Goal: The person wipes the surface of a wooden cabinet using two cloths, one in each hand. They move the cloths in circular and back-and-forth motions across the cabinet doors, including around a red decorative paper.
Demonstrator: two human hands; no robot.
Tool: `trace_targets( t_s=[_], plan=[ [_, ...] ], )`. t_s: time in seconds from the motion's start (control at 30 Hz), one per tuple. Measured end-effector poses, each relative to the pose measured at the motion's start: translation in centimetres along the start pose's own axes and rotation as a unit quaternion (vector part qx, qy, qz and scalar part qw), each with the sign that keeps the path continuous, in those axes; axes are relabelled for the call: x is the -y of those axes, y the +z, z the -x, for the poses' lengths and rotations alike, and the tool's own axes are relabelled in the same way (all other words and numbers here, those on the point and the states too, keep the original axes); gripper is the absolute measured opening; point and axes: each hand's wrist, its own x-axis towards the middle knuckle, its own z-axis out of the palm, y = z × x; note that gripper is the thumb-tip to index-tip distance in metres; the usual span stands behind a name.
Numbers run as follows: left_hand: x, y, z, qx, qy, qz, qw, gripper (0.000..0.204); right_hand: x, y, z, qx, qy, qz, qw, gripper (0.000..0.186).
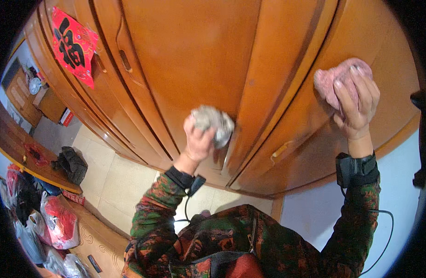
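A tall orange-brown wooden wardrobe [190, 60] fills the upper part of the view. My left hand [197, 141] is closed round a crumpled greyish-white cloth [212, 121], held at the middle door panel. Higher up and to the right, my right hand [360, 99] presses a pink cloth [333, 82] against the right-hand door, fingers bent over it. Between the two hands run the upright door edges, and a carved handle [280, 152] sits low on the right door.
A red paper decoration [75, 48] hangs on the left doors. Plastic bags [60, 222] lie on a brown padded seat [99, 241] at lower left, with a dark bag [72, 164] by an open wooden door [41, 157]. A black cable [390, 231] loops beside my right arm.
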Motion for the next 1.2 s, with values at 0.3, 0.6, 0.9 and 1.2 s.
trace_targets(
  t_s=[0.3,0.6,0.9,1.2],
  plan=[
    [-3.3,2.3,-9.4,-0.041,0.002,-0.006,0.999,0.043,6.9,3.4,1.1,-0.137,0.158,-0.248,0.946,0.016],
    [-5.7,2.1,2.7,0.148,0.1,0.094,0.979,0.028,14.9,-1.4,10.5,0.238,0.088,-0.256,0.933,0.007],
    [-3.8,2.4,-5.3,-0.01,-0.033,0.037,0.999,0.041,6.2,-2.0,7.2,-0.101,0.336,-0.087,0.932,0.017],
    [-4.0,4.1,0.6,0.002,0.013,0.041,0.999,0.044,14.9,-1.3,14.1,0.127,0.344,-0.287,0.885,0.015]
  ],
)
